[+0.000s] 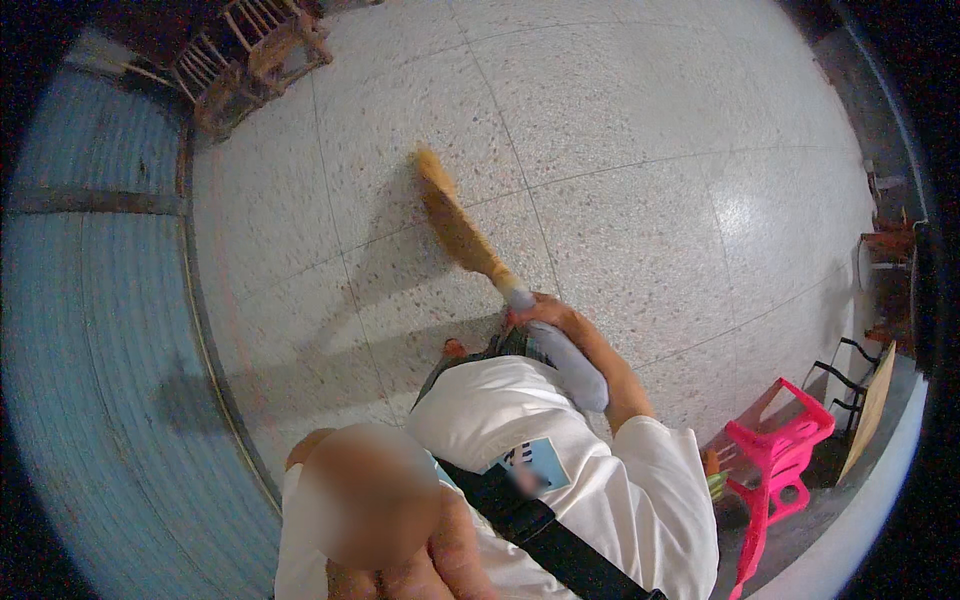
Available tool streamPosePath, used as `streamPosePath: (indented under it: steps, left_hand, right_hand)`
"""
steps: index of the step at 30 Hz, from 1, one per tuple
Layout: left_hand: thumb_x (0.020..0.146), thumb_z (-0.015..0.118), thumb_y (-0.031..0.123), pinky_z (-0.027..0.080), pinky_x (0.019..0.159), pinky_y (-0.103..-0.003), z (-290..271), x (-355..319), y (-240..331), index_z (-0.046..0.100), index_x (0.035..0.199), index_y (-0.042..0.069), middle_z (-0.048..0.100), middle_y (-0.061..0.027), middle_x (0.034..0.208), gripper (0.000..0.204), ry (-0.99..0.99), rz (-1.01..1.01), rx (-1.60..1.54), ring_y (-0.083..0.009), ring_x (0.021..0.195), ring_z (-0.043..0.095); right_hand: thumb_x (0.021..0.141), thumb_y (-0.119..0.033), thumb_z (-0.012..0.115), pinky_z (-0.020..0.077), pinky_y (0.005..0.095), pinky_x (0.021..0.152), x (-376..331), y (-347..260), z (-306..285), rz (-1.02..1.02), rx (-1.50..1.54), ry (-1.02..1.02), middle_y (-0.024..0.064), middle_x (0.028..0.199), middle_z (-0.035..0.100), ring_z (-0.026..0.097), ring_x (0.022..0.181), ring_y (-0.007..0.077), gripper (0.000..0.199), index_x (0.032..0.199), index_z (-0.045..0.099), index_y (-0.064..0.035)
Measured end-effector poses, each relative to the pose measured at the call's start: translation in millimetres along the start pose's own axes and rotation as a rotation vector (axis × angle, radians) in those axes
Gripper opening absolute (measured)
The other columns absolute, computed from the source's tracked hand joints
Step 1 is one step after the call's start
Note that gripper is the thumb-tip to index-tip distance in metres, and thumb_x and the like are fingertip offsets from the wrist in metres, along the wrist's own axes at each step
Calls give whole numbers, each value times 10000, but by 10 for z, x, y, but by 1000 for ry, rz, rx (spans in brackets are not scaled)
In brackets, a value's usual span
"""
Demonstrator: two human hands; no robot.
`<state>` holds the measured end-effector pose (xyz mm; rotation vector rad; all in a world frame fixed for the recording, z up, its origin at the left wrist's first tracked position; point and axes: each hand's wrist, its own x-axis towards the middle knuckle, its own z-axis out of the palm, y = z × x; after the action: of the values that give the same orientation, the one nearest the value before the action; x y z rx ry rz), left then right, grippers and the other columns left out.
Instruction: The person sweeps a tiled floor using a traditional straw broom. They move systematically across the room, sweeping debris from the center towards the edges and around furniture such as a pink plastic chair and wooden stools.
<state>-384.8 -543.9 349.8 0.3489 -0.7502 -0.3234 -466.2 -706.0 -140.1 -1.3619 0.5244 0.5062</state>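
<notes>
A short hand broom (462, 232) with yellow-brown straw bristles and a pale grey handle extends from my body over the floor. Wrapped round the handle near the bristles is my right hand (543, 312), its fingers closed. Behind the grip, the rounded handle end lies along my forearm, beside my white shirt. The bristles point away from me toward the upper left, over the tiles; whether they touch the floor I cannot tell. My left hand does not show. Some bare skin of that arm appears at my left side, partly covered by a blurred patch.
Speckled floor tiles (640, 130) surround the broom. A blue corrugated wall (105, 330) runs along the left. Wooden chairs (245, 70) stand at the far left. At the right are a pink plastic stool (780, 440), a board (868, 410) and dark metal bars.
</notes>
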Motion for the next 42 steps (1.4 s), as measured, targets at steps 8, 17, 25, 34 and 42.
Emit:
streamPosePath:
  steps: [8,17,25,34,42]
  left_hand:
    - [681,622,-76,442,578,-199,3,85,-54,491,648,143,542,48,727,258,-18,14,58,-63,669,533]
    - [679,623,-79,430,584,-198,183,407,-288,493,626,164,537,73,687,281,496,162,64,-49,652,526]
    - [671,641,-44,448,624,-203,-789,1111,-227,528,613,155,565,65,681,236,-25,37,-208,-81,663,543]
    - [691,594,-37,448,575,-220,-1293,1767,-94,501,605,136,480,41,597,214,437,109,15,-91,648,532]
    - [722,579,-27,443,598,-259,-2076,2364,-144,485,659,118,451,5,664,184,-193,155,-157,-101,666,524]
  right_hand:
    - [601,-125,644,461,345,486,-1012,-655,-810,258,170,431,93,676,545,553,549,205,434,985,470,-24]
    - [578,-102,654,461,341,581,-672,-1102,-724,65,165,520,78,776,547,537,651,195,535,1074,461,-43]
    - [580,-206,656,474,328,679,552,-1765,-108,29,-113,153,140,878,595,572,776,208,635,1133,455,35]
    - [587,-318,681,448,399,811,1011,-1696,-674,236,-99,184,159,945,612,569,906,252,546,1007,555,8]
    - [576,-173,685,483,342,583,854,-2306,-1448,268,-75,651,85,766,575,558,632,195,411,917,506,-30]
